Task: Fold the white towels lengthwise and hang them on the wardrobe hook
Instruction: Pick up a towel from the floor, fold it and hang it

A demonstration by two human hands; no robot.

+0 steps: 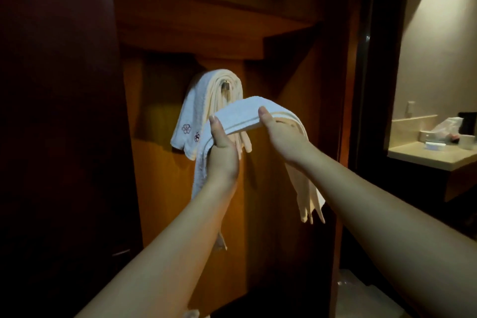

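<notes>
Dim room, open wooden wardrobe (pixel 258 33) ahead with a shelf (pixel 206 20) above; lit vanity counter (pixel 426 155) off to the right. Free air between wardrobe back panel and arms. One white towel (pixel 198 108) already draped over the wardrobe hook (pixel 226 84), flower embroidery at its lower end. Second folded towel (pixel 245 111) held up just before it, ends hanging. Left hand (pixel 222 152) and right hand (pixel 284 137) both clamped on that folded towel, thumbs on top.
</notes>
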